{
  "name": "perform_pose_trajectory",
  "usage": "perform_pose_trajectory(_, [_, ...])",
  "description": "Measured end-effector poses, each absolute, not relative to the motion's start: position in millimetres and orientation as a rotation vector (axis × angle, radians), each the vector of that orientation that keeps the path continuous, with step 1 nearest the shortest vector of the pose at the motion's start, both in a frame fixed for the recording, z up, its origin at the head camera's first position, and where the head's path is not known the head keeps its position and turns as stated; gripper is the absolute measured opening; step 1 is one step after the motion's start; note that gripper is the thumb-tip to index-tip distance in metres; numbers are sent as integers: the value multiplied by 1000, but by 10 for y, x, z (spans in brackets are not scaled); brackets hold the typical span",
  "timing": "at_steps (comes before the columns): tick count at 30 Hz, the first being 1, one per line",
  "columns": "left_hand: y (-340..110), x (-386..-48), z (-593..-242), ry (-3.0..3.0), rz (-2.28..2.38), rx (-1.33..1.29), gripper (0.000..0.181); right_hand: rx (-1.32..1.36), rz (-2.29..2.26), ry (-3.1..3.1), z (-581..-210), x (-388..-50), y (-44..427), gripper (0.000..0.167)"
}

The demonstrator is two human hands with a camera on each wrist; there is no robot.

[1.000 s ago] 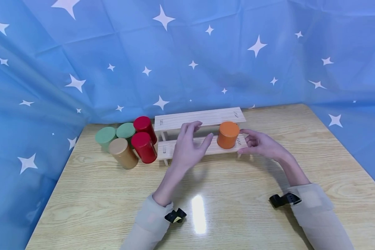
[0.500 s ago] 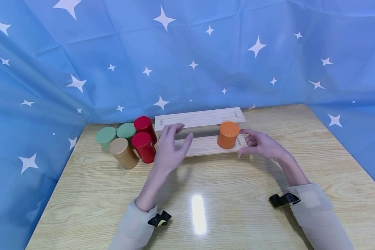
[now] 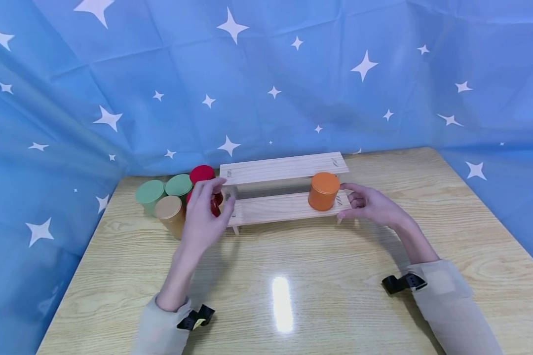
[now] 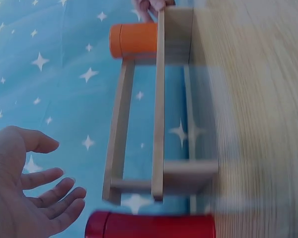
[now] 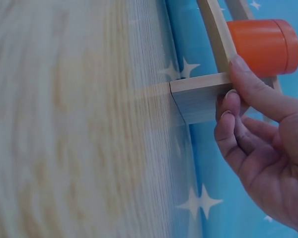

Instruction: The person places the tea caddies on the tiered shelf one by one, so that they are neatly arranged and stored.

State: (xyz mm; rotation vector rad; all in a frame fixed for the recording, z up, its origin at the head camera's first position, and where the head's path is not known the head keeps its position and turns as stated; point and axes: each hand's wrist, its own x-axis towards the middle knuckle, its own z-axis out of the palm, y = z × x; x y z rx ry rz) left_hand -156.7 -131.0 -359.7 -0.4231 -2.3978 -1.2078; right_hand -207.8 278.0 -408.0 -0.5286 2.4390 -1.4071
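Note:
A small two-tier wooden shelf (image 3: 284,209) stands on the table, with an orange canister (image 3: 323,191) upright near the right end of its lower board. My right hand (image 3: 373,204) grips that right end, thumb against the board's front corner and the other fingers curled at its side. My left hand (image 3: 206,214) hovers over the canisters left of the shelf, thumb and fingers apart, holding nothing. In the left wrist view a red canister (image 4: 154,225) lies just beyond its fingers. That red canister is mostly hidden behind the hand in the head view; another red one (image 3: 202,172) stands behind it.
Two green canisters (image 3: 150,192) and a tan-gold one (image 3: 169,212) are grouped close beside the red ones. The shelf's upper board (image 3: 284,167) runs along the back, near a blue star-patterned cloth (image 3: 271,74). Everything stands on a wood-grain table (image 3: 320,276).
My left hand has moved left from in front of the shelf to over the red canisters. The right hand, shelf and orange canister have stayed in place.

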Motion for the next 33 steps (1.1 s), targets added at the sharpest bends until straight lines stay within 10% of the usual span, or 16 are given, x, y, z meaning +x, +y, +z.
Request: perform_pose_trajectory(33, [-2385, -1551, -3652, -2652, -1097, -113, 65, -479, -1423, 2418, -4091, -2074, 2774, 80])
